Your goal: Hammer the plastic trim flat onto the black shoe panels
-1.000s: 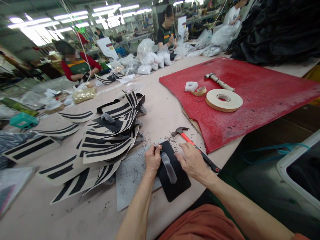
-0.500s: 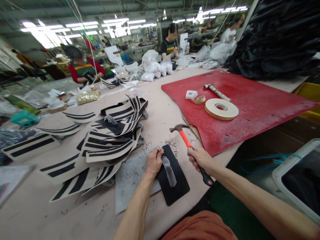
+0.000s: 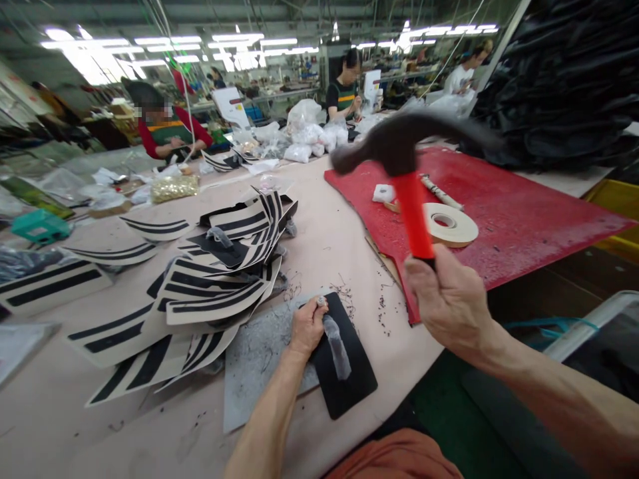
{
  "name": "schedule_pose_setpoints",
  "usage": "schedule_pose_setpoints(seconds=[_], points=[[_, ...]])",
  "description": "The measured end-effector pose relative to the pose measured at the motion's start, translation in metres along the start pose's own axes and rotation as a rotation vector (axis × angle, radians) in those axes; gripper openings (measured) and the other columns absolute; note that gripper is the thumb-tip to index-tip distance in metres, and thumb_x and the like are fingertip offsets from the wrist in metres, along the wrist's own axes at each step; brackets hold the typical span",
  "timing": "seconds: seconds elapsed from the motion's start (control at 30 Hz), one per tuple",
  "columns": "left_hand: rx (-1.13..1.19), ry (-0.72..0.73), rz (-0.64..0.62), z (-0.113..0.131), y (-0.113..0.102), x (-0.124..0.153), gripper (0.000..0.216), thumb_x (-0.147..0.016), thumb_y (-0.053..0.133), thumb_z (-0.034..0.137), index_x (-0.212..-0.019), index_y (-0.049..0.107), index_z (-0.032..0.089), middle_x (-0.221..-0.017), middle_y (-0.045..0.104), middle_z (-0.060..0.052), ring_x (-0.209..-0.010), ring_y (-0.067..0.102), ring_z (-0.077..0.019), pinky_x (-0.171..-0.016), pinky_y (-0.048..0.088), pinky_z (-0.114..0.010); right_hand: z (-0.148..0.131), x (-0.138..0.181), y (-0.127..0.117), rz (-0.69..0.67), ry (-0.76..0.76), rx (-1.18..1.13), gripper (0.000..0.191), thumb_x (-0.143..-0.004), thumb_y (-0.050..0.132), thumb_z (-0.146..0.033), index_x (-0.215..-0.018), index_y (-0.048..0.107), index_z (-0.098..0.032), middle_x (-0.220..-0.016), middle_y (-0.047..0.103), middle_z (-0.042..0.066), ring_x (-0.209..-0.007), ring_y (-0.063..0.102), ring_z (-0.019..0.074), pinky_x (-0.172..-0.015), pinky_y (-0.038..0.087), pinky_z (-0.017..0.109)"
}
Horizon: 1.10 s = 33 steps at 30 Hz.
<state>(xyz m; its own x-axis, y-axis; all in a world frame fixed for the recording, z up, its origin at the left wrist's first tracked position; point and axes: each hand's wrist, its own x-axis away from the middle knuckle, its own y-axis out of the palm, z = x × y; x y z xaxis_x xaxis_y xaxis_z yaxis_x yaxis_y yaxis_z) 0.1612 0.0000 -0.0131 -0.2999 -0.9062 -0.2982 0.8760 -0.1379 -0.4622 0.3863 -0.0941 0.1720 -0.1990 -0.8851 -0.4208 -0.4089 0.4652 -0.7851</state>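
My right hand (image 3: 452,299) grips a claw hammer (image 3: 414,199) by its orange and black handle. The hammer is raised high above the table, and its dark head is blurred. My left hand (image 3: 307,326) is closed in a pinch around a short round metal tool (image 3: 321,301), of which only the pale top shows. Under that hand lies a black rectangular panel (image 3: 359,372) with rounded corners and a handle wrapped in clear film (image 3: 338,349). Part of the panel rests on a grey, scuffed slab (image 3: 249,372). The tool's lower end is hidden by my fingers.
Left of the slab is a heap of striped black-and-cream panels (image 3: 214,293). At the right lies a red sheet (image 3: 524,199) with a tape roll (image 3: 452,225) and a second hammer (image 3: 442,193). Dark scraps (image 3: 382,306) litter the table. Co-workers sit across the table.
My right hand has lifted the hammer from low beside the panel to high in front of me. My left hand keeps its hold, with the panel almost unmoved.
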Motion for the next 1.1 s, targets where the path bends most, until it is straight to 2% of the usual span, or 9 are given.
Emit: schedule_pose_setpoints(seconds=[0.07, 0.2, 0.3, 0.53, 0.6, 0.7, 0.83, 0.97, 1.1], points=[[-0.001, -0.005, 0.005, 0.000, 0.000, 0.000, 0.019, -0.092, 0.051, 0.028, -0.096, 0.069, 0.024, -0.096, 0.075, -0.005, -0.091, 0.070, -0.0210, -0.086, 0.053, -0.032, 0.004, 0.012, 0.011, 0.011, -0.020, 0.001, 0.040, -0.104, 0.024, -0.049, -0.084, 0.046, -0.023, -0.059, 0.051, 0.000, -0.048, 0.047, 0.0142, -0.053, 0.030, 0.028], [-0.079, -0.014, -0.003, -0.002, 0.001, 0.000, 0.017, -0.091, 0.053, 0.027, -0.089, 0.069, 0.023, -0.079, 0.073, -0.004, -0.073, 0.068, -0.0197, -0.072, 0.052, -0.030, 0.024, 0.039, 0.039, -0.536, -0.141, 0.223, 0.029, -0.101, 0.041, -0.041, -0.084, 0.053, -0.020, -0.058, 0.055, 0.002, -0.048, 0.051, 0.0157, -0.050, 0.021, 0.029], [-0.064, -0.003, -0.004, -0.001, 0.000, 0.001, 0.018, -0.093, 0.051, 0.027, -0.091, 0.069, 0.022, -0.081, 0.072, -0.003, -0.075, 0.068, -0.0186, -0.074, 0.051, -0.029, 0.040, 0.041, 0.045, -0.683, -0.046, 0.250, 0.025, -0.101, 0.043, -0.039, -0.094, 0.056, -0.019, -0.067, 0.061, 0.004, -0.057, 0.057, 0.0173, -0.052, 0.023, 0.028], [-0.021, 0.001, -0.008, -0.001, 0.001, 0.001, 0.015, -0.093, 0.053, 0.026, -0.094, 0.068, 0.022, -0.091, 0.074, -0.003, -0.084, 0.068, -0.0180, -0.080, 0.051, -0.029, 0.084, 0.046, 0.084, -0.659, 0.198, 0.294, 0.030, -0.103, 0.037, -0.035, -0.100, 0.059, -0.015, -0.081, 0.065, 0.009, -0.074, 0.063, 0.0213, -0.062, 0.039, 0.029], [-0.013, -0.005, 0.003, -0.002, 0.001, 0.002, 0.015, -0.092, 0.054, 0.026, -0.095, 0.068, 0.022, -0.093, 0.075, -0.003, -0.086, 0.069, -0.0186, -0.082, 0.052, -0.029, 0.079, 0.051, 0.096, -0.519, 0.099, 0.340, 0.028, -0.098, 0.047, -0.030, -0.117, 0.057, -0.012, -0.105, 0.064, 0.017, -0.095, 0.062, 0.0284, -0.073, 0.043, 0.034], [-0.001, -0.014, 0.014, -0.001, 0.000, 0.002, 0.016, -0.091, 0.056, 0.028, -0.094, 0.070, 0.022, -0.092, 0.076, -0.003, -0.087, 0.070, -0.0191, -0.082, 0.053, -0.029, 0.048, 0.052, 0.107, -0.377, -0.302, 0.176, 0.049, -0.091, 0.054, -0.018, -0.138, 0.044, -0.016, -0.138, 0.049, 0.018, -0.120, 0.049, 0.0305, -0.095, 0.041, 0.041], [0.042, -0.068, 0.040, 0.000, -0.002, 0.000, 0.017, -0.087, 0.059, 0.031, -0.090, 0.072, 0.021, -0.087, 0.076, -0.003, -0.080, 0.070, -0.0181, -0.077, 0.053, -0.028, 0.005, 0.049, 0.121, -0.583, -0.721, 0.029, 0.043, -0.085, 0.050, -0.008, -0.127, 0.051, -0.020, -0.131, 0.052, 0.011, -0.108, 0.051, 0.0241, -0.088, 0.042, 0.036], [0.200, -0.324, 0.307, -0.007, 0.001, -0.008, 0.025, -0.083, 0.063, 0.041, -0.081, 0.070, 0.017, -0.078, 0.074, -0.004, -0.074, 0.070, -0.0180, -0.071, 0.055, -0.028, -0.009, 0.054, 0.134, -0.634, -0.767, 0.132, 0.026, -0.084, 0.052, -0.011, -0.109, 0.055, -0.017, -0.120, 0.055, 0.012, -0.096, 0.051, 0.0231, -0.081, 0.040, 0.036], [0.469, -0.457, 0.529, -0.004, -0.005, -0.010, 0.032, -0.080, 0.067, 0.047, -0.083, 0.068, 0.015, -0.079, 0.074, -0.006, -0.075, 0.072, -0.0195, -0.071, 0.058, -0.030, -0.016, 0.055, 0.130, -0.503, -0.710, 0.251, 0.019, -0.086, 0.050, -0.013, -0.103, 0.057, -0.014, -0.128, 0.053, 0.017, -0.097, 0.052, 0.0258, -0.085, 0.038, 0.040]])
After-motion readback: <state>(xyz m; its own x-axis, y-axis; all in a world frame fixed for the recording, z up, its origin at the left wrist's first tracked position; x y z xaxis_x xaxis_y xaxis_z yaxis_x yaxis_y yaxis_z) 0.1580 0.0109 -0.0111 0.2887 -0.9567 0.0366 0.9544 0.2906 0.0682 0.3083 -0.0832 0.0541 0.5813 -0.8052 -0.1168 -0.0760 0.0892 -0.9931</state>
